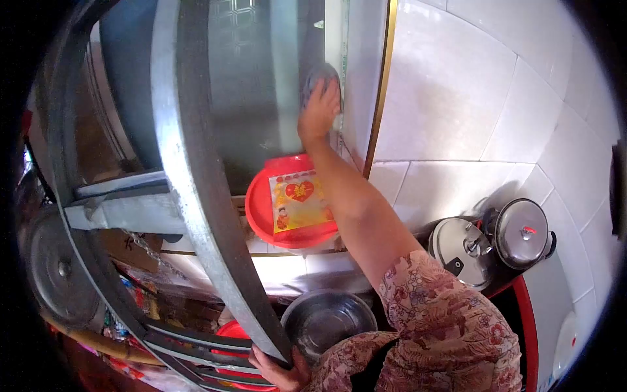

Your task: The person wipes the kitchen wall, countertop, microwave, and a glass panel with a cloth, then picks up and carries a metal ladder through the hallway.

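Observation:
Against the window glass (255, 85), close to its right frame, my right hand (320, 108) presses a dark grey cloth (324, 73) with the fingers over it. Down at the bottom, my left hand (282, 371) is wrapped round the side rail of a metal ladder (189, 157); part of that hand is hidden behind the rail. Below my right forearm, a red plastic basin (260, 206) stands on the ledge, with a yellow and white packet (287, 212) bearing a red heart on it.
Under the ledge sits a metal basin (326, 320), beside a red container (232, 333) partly behind the ladder. To the right are a pressure cooker (450, 245) and a lidded pot (520, 228) by the tiled wall (457, 85). A large round lid (62, 268) stands at left.

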Motion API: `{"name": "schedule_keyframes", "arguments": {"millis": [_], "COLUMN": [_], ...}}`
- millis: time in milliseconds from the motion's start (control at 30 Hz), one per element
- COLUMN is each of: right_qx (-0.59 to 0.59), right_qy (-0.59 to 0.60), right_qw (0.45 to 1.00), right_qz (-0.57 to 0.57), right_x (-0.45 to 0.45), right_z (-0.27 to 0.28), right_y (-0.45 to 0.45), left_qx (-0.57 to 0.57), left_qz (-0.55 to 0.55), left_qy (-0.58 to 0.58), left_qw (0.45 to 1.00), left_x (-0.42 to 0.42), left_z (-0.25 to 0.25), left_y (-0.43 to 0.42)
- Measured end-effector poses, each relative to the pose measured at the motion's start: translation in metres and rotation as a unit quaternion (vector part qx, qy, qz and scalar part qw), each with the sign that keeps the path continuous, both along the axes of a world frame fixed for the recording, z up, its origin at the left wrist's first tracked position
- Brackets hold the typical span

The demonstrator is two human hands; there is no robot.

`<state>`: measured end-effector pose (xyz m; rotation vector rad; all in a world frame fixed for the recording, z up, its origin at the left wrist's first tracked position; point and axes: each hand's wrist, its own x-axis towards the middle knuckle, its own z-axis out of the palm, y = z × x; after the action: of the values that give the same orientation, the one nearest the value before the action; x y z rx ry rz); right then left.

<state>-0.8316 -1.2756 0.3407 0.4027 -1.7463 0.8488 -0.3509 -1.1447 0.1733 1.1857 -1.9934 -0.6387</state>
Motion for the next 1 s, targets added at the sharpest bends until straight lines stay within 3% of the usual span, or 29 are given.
{"name": "schedule_keyframes", "arguments": {"millis": [100,133,200,267,400,433,500,567,633,733,800,867,967,1000], "right_qx": [-0.016,-0.024,-0.039,-0.052,-0.052,-0.05,-0.033,0.024,0.076,0.041,0.019,-0.004,-0.001,0.027], "right_qy": [0.0,0.007,0.034,0.072,0.143,0.167,0.173,0.121,0.183,0.289,0.245,0.196,0.176,0.145], "right_qw": [1.0,1.0,0.999,0.996,0.987,0.984,0.984,0.988,0.98,0.956,0.969,0.978,0.984,0.988], "right_qz": [0.005,0.002,0.008,0.021,0.052,0.045,0.026,0.09,0.023,-0.023,0.016,0.072,0.013,0.045], "right_x": [-0.004,-0.004,-0.011,-0.018,-0.023,-0.031,-0.035,-0.028,-0.031,-0.068,-0.055,-0.05,-0.035,-0.025], "right_z": [-0.032,-0.033,-0.021,0.006,0.132,0.167,0.23,0.287,0.321,0.322,0.298,0.264,0.199,0.176], "right_y": [-0.003,-0.003,-0.008,-0.006,0.002,0.001,0.0,0.009,0.017,0.003,0.002,-0.005,-0.009,-0.003], "left_qx": [0.036,-0.015,-0.121,-0.086,-0.127,-0.05,-0.065,-0.1,-0.084,-0.031,-0.03,0.06,0.115,0.121], "left_qz": [-0.017,-0.031,-0.052,-0.065,-0.075,-0.067,-0.052,-0.012,-0.004,0.002,0.006,0.023,0.001,-0.015], "left_qy": [0.007,0.01,0.016,0.033,0.078,0.064,0.061,0.049,0.05,0.035,0.043,0.087,0.097,0.093], "left_qw": [0.999,0.999,0.991,0.994,0.986,0.994,0.995,0.994,0.995,0.999,0.999,0.994,0.989,0.988], "left_x": [0.003,0.003,0.001,0.001,-0.002,0.001,0.0,-0.004,-0.003,0.004,0.004,0.0,0.0,0.001], "left_z": [0.002,-0.003,-0.015,-0.002,-0.005,0.012,0.013,0.003,-0.012,-0.022,-0.03,-0.028,-0.007,0.003], "left_y": [0.0,-0.001,-0.005,0.0,-0.002,0.001,0.003,0.005,0.002,-0.002,-0.006,-0.006,-0.005,-0.002]}}
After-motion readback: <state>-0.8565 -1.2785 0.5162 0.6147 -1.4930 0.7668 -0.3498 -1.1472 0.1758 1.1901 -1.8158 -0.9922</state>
